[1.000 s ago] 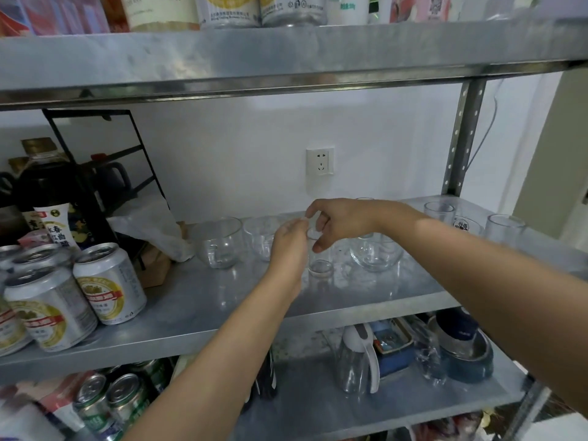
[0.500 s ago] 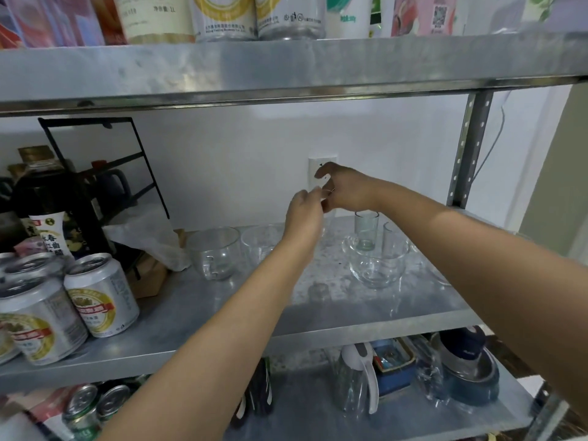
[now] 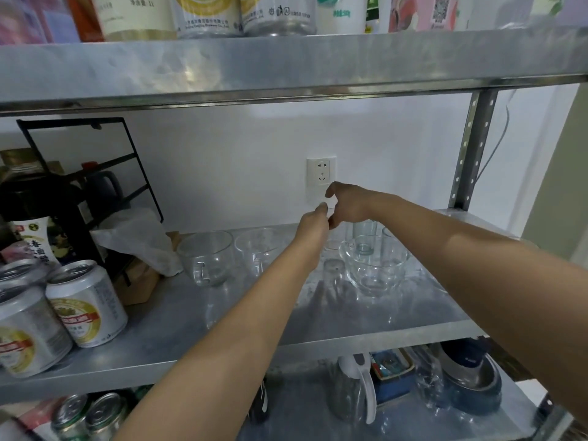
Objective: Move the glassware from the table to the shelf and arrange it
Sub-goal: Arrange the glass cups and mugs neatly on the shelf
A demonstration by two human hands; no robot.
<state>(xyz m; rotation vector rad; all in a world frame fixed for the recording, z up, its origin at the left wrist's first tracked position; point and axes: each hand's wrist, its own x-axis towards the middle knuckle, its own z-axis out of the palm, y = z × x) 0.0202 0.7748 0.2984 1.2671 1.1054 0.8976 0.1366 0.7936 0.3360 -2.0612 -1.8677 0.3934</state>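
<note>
Clear glassware stands on the middle metal shelf (image 3: 366,323): a handled glass mug (image 3: 206,259), a round glass cup (image 3: 257,246), a wide glass bowl (image 3: 374,265), a tall tumbler (image 3: 364,230) behind the bowl, and a small glass (image 3: 334,268) in front. My left hand (image 3: 313,224) and my right hand (image 3: 346,202) hover above the glasses near the back wall, fingertips almost touching. Both have their fingers curled. I cannot make out whether something clear is pinched between them.
Beer cans (image 3: 86,303) and a dark bottle fill the shelf's left end beside a black wire rack (image 3: 95,173) and a crumpled plastic bag (image 3: 136,240). A wall socket (image 3: 321,175) sits behind my hands. The upright post (image 3: 471,148) bounds the right. A jug (image 3: 353,389) and bowl stand below.
Both hands rose from the small glass on the shelf and moved back toward the wall socket; the small glass stays standing. The camera tilted upward.
</note>
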